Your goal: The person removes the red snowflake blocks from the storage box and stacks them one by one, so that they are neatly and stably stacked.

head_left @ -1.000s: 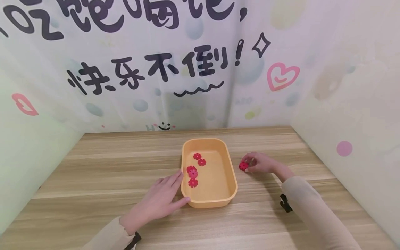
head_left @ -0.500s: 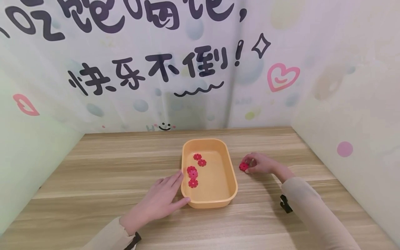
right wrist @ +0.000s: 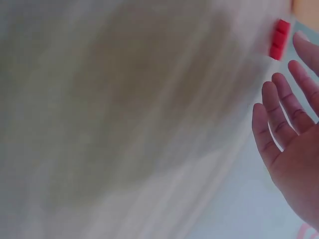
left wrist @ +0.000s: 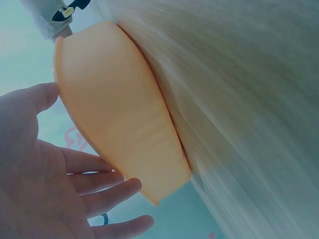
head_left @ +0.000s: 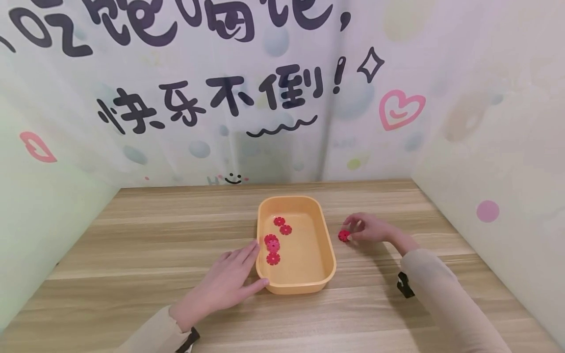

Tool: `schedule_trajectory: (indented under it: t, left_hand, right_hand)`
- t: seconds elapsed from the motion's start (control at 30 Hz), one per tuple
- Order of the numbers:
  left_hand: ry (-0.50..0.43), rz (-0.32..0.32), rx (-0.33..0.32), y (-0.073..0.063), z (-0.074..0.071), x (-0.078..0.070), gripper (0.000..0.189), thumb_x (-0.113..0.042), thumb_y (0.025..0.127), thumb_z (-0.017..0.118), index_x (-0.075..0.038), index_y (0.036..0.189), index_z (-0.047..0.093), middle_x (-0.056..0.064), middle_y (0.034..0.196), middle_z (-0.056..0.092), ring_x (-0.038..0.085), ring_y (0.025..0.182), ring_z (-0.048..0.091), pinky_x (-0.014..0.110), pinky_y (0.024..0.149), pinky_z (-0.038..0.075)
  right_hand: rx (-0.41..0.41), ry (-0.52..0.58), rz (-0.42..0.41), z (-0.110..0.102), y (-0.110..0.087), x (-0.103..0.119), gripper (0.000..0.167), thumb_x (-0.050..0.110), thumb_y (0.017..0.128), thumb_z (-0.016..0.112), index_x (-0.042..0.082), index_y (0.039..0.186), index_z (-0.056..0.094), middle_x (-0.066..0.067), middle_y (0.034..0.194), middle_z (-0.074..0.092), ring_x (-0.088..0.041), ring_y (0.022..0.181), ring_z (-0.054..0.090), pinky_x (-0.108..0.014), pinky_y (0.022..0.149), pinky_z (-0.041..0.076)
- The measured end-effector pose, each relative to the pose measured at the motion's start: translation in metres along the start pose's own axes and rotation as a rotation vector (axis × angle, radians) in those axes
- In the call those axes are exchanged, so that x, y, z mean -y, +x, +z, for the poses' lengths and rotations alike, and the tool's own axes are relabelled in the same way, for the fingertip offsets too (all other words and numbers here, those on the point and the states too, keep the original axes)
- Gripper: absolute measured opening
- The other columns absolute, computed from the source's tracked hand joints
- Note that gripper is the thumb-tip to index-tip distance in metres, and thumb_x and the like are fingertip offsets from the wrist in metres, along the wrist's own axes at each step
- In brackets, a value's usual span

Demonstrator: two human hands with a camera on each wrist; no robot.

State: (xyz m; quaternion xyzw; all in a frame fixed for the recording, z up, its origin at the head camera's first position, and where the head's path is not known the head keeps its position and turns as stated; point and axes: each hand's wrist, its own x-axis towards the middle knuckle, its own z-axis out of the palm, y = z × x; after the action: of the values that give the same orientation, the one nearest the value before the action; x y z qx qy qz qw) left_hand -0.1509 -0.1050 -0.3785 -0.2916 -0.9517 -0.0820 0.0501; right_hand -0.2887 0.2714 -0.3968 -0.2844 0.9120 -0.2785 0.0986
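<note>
A yellow-orange plastic bin (head_left: 309, 245) sits mid-table with several red and pink flower-shaped discs (head_left: 285, 230) along its left side. My left hand (head_left: 227, 277) rests at its near left corner, fingers extended and thumb at the rim. In the left wrist view, the fingertips (left wrist: 132, 185) are right by the rim of the bin (left wrist: 114, 94). On the table right of the bin lies a small red stack of flower discs (head_left: 344, 236). My right hand (head_left: 371, 228) is just beside it, and the right wrist view shows loosely spread fingers near the stack (right wrist: 279, 40), holding nothing.
The wood-grain table (head_left: 176, 220) meets a printed back wall (head_left: 282, 147) and pale side walls. Black straps (head_left: 403, 285) sit at the wrists, below the sleeves.
My right hand has let go of the red disc stack and lifted slightly away to the right. The left hand and the bin have stayed in place.
</note>
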Motion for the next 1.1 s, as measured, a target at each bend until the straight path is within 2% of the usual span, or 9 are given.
schedule_trajectory:
  t: [0.13,0.2,0.3,0.4,0.5,0.63,0.73,0.9,1.1]
  left_hand:
    - [0.006,0.001,-0.002,0.0,0.0,0.0,0.078,-0.059,0.083,0.041,0.0,0.135,0.033,0.013,0.138,0.031,0.028,0.118,0.038,0.05,0.09,0.033]
    - [0.002,-0.001,0.0,0.0,0.0,0.001,0.078,-0.059,0.083,0.042,0.0,0.135,0.033,0.013,0.138,0.031,0.028,0.119,0.037,0.05,0.09,0.033]
    - [-0.008,-0.006,0.008,0.0,-0.001,0.0,0.078,-0.058,0.083,0.042,0.0,0.135,0.033,0.013,0.138,0.031,0.027,0.119,0.037,0.049,0.09,0.032]
    - [-0.017,-0.011,0.013,0.0,-0.001,0.0,0.079,-0.059,0.083,0.042,0.0,0.135,0.033,0.013,0.138,0.031,0.027,0.12,0.036,0.049,0.091,0.032]
    - [-0.01,-0.007,0.005,0.0,-0.001,0.0,0.079,-0.058,0.083,0.042,0.0,0.135,0.033,0.013,0.138,0.031,0.027,0.119,0.036,0.05,0.09,0.032]
    - [-0.003,0.003,-0.009,-0.001,-0.001,0.001,0.078,-0.058,0.084,0.042,0.001,0.134,0.033,0.014,0.138,0.031,0.028,0.118,0.037,0.05,0.09,0.033]
    - [-0.005,0.003,-0.008,-0.001,-0.001,0.001,0.078,-0.058,0.083,0.042,0.001,0.135,0.033,0.014,0.138,0.031,0.028,0.118,0.037,0.05,0.09,0.033]
    - [-0.016,0.001,-0.002,-0.001,-0.001,0.001,0.079,-0.058,0.083,0.042,0.0,0.135,0.032,0.014,0.138,0.031,0.028,0.119,0.036,0.051,0.09,0.032]
    - [-0.013,0.0,0.0,-0.001,-0.001,0.001,0.079,-0.059,0.084,0.04,-0.001,0.136,0.031,0.013,0.139,0.03,0.029,0.119,0.037,0.051,0.09,0.032]
  right_hand:
    - [-0.065,-0.034,-0.033,-0.013,0.01,0.01,0.035,0.011,0.077,0.066,-0.001,0.108,0.056,-0.014,0.097,0.057,-0.026,0.083,0.055,-0.036,0.071,0.045]
    - [-0.085,-0.036,-0.08,-0.022,0.017,0.019,0.035,0.009,0.077,0.065,-0.003,0.108,0.055,-0.017,0.098,0.057,-0.03,0.085,0.054,-0.038,0.072,0.045]
    - [-0.093,-0.017,-0.118,-0.034,0.029,0.036,0.034,0.009,0.078,0.065,-0.002,0.109,0.055,-0.015,0.099,0.056,-0.03,0.087,0.053,-0.039,0.074,0.044]
    - [-0.095,-0.016,-0.124,-0.044,0.041,0.054,0.035,0.012,0.079,0.066,0.0,0.11,0.055,-0.012,0.099,0.056,-0.026,0.086,0.053,-0.039,0.074,0.044]
    - [-0.086,-0.015,-0.094,-0.048,0.053,0.074,0.038,0.016,0.079,0.067,0.003,0.112,0.054,-0.01,0.101,0.055,-0.023,0.086,0.052,-0.037,0.074,0.044]
    - [-0.065,-0.036,-0.045,-0.048,0.067,0.099,0.041,0.024,0.078,0.067,0.008,0.113,0.054,-0.006,0.103,0.054,-0.02,0.086,0.051,-0.035,0.073,0.044]
    - [-0.049,-0.049,-0.046,-0.045,0.077,0.113,0.04,0.024,0.078,0.067,0.01,0.113,0.055,-0.005,0.103,0.054,-0.019,0.087,0.051,-0.034,0.073,0.044]
    - [-0.031,-0.053,-0.087,-0.036,0.093,0.127,0.038,0.021,0.078,0.067,0.01,0.112,0.056,-0.005,0.101,0.054,-0.019,0.087,0.051,-0.032,0.074,0.044]
    - [-0.022,-0.061,-0.155,-0.024,0.109,0.135,0.036,0.018,0.076,0.069,0.006,0.108,0.058,-0.007,0.097,0.057,-0.02,0.084,0.054,-0.031,0.074,0.044]
